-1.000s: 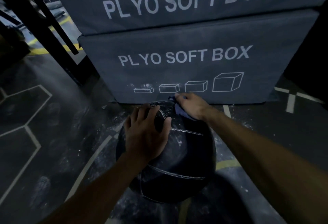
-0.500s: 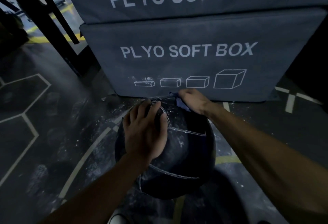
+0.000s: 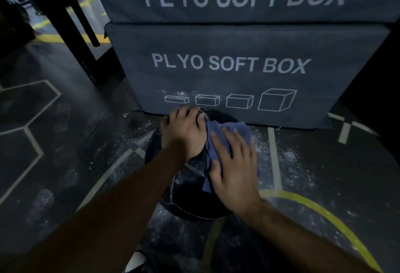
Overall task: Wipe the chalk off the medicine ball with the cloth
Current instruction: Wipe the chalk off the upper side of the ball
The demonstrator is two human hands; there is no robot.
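The dark medicine ball point(image 3: 190, 194) sits on the floor point(image 3: 65, 164) near the stacked soft boxes point(image 3: 238, 67). The left hand point(image 3: 184, 134) rests spread on its far side; the right hand point(image 3: 233, 164), fingers spread, presses the blue cloth point(image 3: 229, 128) onto it.

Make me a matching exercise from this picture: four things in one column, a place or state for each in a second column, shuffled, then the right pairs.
Things:
1. cloth
2. left hand
3. medicine ball
4. plyo soft box

Places or states:
A. stands behind the ball
B. lies on the floor, dark with stitched seams
C. pressed flat under the right hand
D. rests bare on top of the ball

Pairs: 1-C, 2-D, 3-B, 4-A
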